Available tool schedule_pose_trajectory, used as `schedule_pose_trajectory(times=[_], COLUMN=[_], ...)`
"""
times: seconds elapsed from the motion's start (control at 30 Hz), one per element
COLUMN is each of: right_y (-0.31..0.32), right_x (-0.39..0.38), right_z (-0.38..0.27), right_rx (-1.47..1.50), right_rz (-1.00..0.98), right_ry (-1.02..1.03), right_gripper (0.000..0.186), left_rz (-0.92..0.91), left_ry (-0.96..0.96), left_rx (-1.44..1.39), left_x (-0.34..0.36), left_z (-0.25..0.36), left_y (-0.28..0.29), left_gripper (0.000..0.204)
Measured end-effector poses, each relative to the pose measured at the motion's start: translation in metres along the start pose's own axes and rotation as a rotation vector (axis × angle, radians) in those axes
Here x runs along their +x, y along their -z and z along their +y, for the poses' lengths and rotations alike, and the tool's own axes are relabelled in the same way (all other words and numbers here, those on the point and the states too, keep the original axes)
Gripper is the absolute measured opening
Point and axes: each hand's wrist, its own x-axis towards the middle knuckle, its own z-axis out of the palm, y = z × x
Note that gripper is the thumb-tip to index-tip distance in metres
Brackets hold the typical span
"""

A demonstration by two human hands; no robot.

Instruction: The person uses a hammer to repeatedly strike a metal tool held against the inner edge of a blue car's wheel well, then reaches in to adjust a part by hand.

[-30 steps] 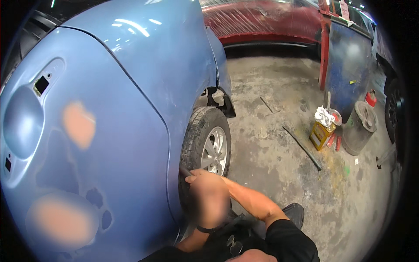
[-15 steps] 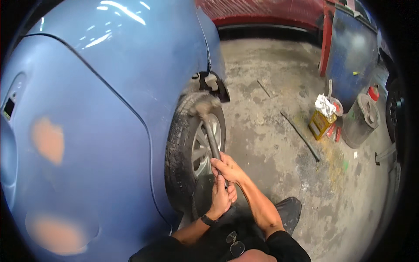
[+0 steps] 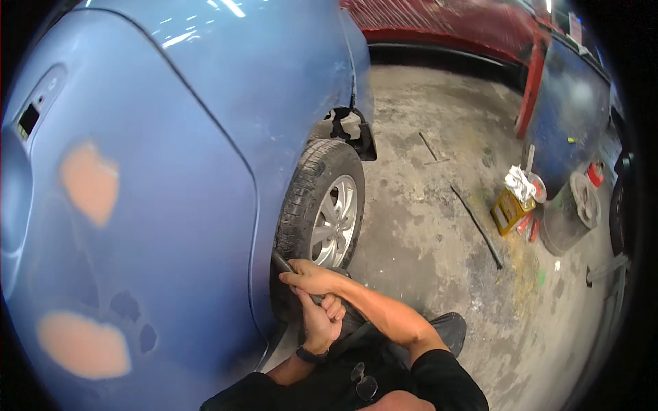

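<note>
Your right hand [image 3: 310,277] was clamped around the dark handle [image 3: 281,263], at the near side of the wheel [image 3: 333,218]. Your left hand [image 3: 321,323] was curled around the same handle just below the right, farther from the wheel and closer to your body. The handle slanted up and to the left; its far end was out of sight by the edge of the blue car body [image 3: 199,205] beside the wheel. That body, left of the wheel, bore two peach-coloured patches [image 3: 89,346]. On the floor right of the wheel lay a thin dark bar [image 3: 476,227]; farther right of the wheel stood a yellow can [image 3: 508,214], then a grey bin [image 3: 565,218]. A red car body [image 3: 439,20] stood beyond the wheel.
</note>
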Motion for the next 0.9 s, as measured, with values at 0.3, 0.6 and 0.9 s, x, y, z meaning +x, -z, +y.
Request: schedule_pose_trajectory(times=[0.3, 0.6, 0.9], right_y=[0.058, 0.000, 0.053], right_x=[-0.010, 0.003, -0.024], right_z=[-0.011, -0.008, -0.028], right_rx=[0.029, 0.092, 0.155], right_rz=[0.502, 0.097, 0.441], right_ry=[0.036, -0.073, 0.110], right_gripper=[0.024, 0.027, 0.028], left_rz=[-0.203, -0.011, -0.193], left_ry=[0.117, 0.018, 0.034], left_rx=[0.248, 0.019, 0.199], left_x=[0.043, 0.007, 0.028], left_z=[0.014, 0.004, 0.007], left_y=[-0.038, 0.000, -0.045], left_gripper=[0.043, 0.047, 0.047])
